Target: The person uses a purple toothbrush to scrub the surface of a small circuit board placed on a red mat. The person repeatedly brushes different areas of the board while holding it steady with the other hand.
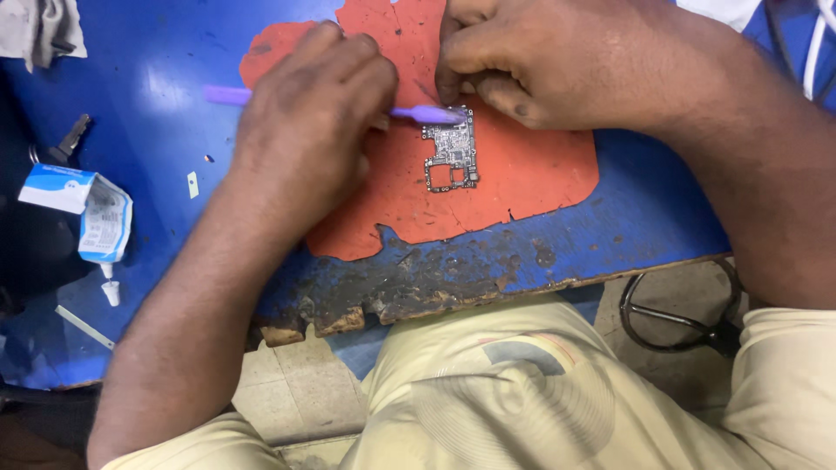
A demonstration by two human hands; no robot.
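The left hand grasps a purple tool in its fingers, the tip touching the top edge of the small circuit board on the orange mat, while the right hand, fingers clenched, presses beside the board, which appears only at the beginning of being worked.

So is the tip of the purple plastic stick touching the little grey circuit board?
Touching. The head view shows the purple plastic stick with its tip resting on the top edge of the little grey circuit board, no gap visible.
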